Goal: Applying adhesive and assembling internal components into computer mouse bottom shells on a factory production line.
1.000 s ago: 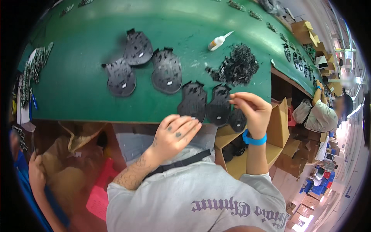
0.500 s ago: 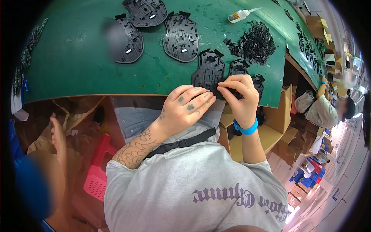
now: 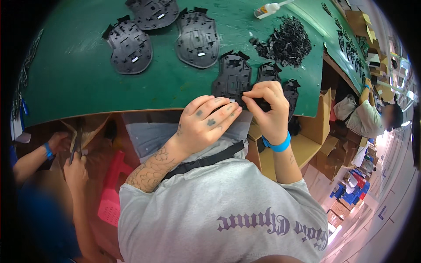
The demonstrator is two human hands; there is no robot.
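Observation:
A black plastic panel [image 3: 232, 76] lies at the near edge of the green table, in front of me. My left hand [image 3: 208, 122] rests its fingers over the panel's lower edge, holding it; its thumb is hidden. At the panel's lower right side, my right hand [image 3: 269, 111] pinches thumb and forefinger together. Whatever sits between those fingertips is too small to make out. Close behind the right hand lies a second black panel [image 3: 268, 72], partly covered by it, with a third panel [image 3: 290, 92] farther right.
Three more panels, one of them a rounded panel [image 3: 131, 50], lie at the back left. A heap of small black parts [image 3: 291, 41] and a white dropper bottle [image 3: 266, 10] are at the back right. Below stand a cardboard box [image 3: 302, 151] and pink stool [image 3: 112, 193]. A co-worker's hands [image 3: 75, 168] are left.
My hands keep nearly the same pose at the panel, while the view shifts slightly. At the left, the co-worker's two hands now show by a paper bag with a dark, long thing.

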